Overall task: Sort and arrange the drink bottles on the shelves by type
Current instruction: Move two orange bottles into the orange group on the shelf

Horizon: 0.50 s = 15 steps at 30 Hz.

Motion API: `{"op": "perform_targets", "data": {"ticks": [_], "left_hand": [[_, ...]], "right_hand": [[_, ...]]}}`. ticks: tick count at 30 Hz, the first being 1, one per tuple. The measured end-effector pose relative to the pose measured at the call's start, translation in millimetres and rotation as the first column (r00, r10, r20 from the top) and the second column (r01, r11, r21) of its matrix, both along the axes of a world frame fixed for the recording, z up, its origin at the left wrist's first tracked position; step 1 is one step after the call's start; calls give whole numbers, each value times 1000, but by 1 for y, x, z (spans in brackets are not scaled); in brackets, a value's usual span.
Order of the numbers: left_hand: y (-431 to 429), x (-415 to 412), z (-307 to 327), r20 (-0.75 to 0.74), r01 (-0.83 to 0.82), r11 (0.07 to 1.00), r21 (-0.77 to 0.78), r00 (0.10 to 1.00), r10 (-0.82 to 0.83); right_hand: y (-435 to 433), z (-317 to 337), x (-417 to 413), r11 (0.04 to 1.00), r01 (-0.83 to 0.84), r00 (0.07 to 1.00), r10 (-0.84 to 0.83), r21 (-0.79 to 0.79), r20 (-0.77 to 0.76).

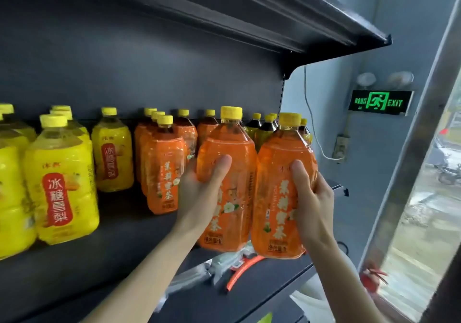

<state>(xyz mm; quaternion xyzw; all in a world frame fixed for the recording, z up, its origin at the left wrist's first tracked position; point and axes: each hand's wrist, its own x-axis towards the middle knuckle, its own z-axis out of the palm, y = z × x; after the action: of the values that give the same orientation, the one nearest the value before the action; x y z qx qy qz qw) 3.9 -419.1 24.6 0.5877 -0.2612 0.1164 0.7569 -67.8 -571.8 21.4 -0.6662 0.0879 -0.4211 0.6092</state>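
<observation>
My left hand (199,193) grips an orange tea bottle (232,173) with a yellow cap, held upright at the front edge of the dark shelf (119,243). My right hand (311,198) grips a second orange tea bottle (279,193) just to its right, its base hanging slightly past the shelf's front. A row of more orange bottles (162,168) stands behind and to the left. Yellow pear-drink bottles (59,180) fill the shelf's left part. Dark tea bottles (264,130) with yellow caps stand at the back right, partly hidden.
An upper shelf (274,23) overhangs the bottles. Plastic-wrapped goods and an orange strap (239,270) lie on the shelf below. A green EXIT sign (381,102) hangs on the wall to the right, beside a glass door frame (409,173). A red fire extinguisher (371,277) stands low right.
</observation>
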Motion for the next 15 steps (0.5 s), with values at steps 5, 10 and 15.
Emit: {"op": "perform_targets", "data": {"ticks": [5, 10, 15], "left_hand": [[-63, 24, -11, -36, -160, 987, 9, 986, 160], [-94, 50, -20, -50, -304, 951, 60, 950, 307], [-110, 83, -21, -51, -388, 918, 86, 918, 393]], "right_hand": [[-71, 1, 39, 993, -119, 992, 118, -25, -41], [-105, -8, 86, 973, -232, 972, 231, 0, -35], [-121, -15, 134, 943, -332, 943, 333, 15, -20]]}}
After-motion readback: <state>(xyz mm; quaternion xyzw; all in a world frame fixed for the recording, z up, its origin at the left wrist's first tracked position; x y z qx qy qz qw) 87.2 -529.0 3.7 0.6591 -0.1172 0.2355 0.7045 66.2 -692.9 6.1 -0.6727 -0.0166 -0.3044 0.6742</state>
